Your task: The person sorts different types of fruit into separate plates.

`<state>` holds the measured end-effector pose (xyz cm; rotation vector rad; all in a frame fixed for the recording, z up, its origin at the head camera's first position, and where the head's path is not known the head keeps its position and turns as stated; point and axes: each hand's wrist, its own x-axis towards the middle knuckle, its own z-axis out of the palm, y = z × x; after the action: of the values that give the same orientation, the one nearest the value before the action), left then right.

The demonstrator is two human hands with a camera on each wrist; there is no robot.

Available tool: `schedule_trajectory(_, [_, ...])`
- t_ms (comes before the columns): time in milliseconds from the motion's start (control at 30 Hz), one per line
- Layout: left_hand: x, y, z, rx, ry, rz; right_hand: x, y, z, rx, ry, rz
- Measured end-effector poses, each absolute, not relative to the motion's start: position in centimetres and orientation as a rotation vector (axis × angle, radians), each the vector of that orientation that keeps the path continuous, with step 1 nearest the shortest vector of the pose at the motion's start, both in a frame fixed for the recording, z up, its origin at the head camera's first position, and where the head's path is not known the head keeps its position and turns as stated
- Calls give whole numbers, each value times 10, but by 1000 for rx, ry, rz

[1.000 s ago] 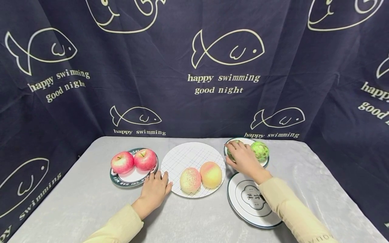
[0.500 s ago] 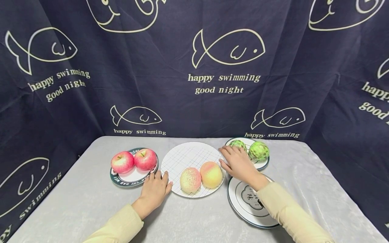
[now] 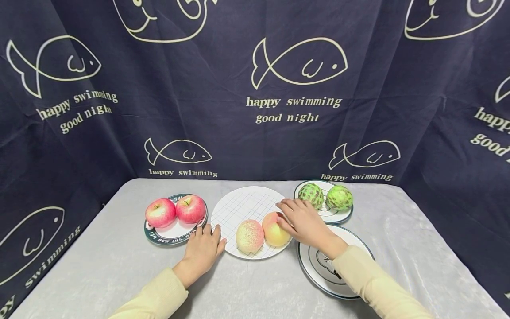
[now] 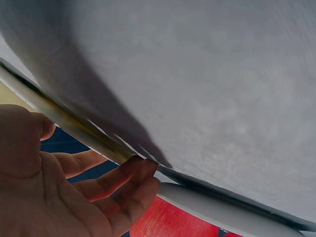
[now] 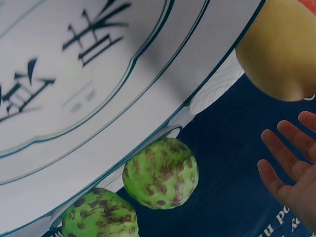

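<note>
My right hand (image 3: 306, 223) hovers over the right-hand peach (image 3: 276, 229), partly hiding it. In the right wrist view that hand (image 5: 295, 170) shows loosely spread fingers, apart from the peach (image 5: 281, 54). The second peach (image 3: 249, 237) sits beside it on the white grid-lined plate (image 3: 247, 199). On the left, my left hand (image 3: 201, 250) rests with relaxed fingers at the table, between that plate and the green-rimmed plate (image 3: 167, 239). Two red apples (image 3: 160, 213) lie on the green-rimmed plate; in the left wrist view an apple (image 4: 173, 219) shows behind the fingers.
Two green, brown-spotted knobbly fruits (image 3: 340, 198) lie on a small plate (image 3: 334, 217) at the back right. A larger dark-rimmed plate (image 3: 314, 270) stands in front, partly under the right forearm. A dark blue curtain (image 3: 255, 146) hangs behind the grey-covered table (image 3: 255, 288).
My right hand has come away from the left green knobbly fruit and moved left and toward me, over the right-hand peach. Both green fruits are on their plate. The left hand has stayed put.
</note>
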<state>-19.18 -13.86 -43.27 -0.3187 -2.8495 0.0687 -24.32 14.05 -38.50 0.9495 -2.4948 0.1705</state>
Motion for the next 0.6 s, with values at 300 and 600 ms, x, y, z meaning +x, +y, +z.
schedule_trajectory(300, [-191, -138, -431, -319, -2848, 64, -238, 135, -391, 979, -2491, 158])
schedule_trajectory(600, [-190, -138, -430, -315, -2859, 70, -237, 134, -398, 997, -2505, 134])
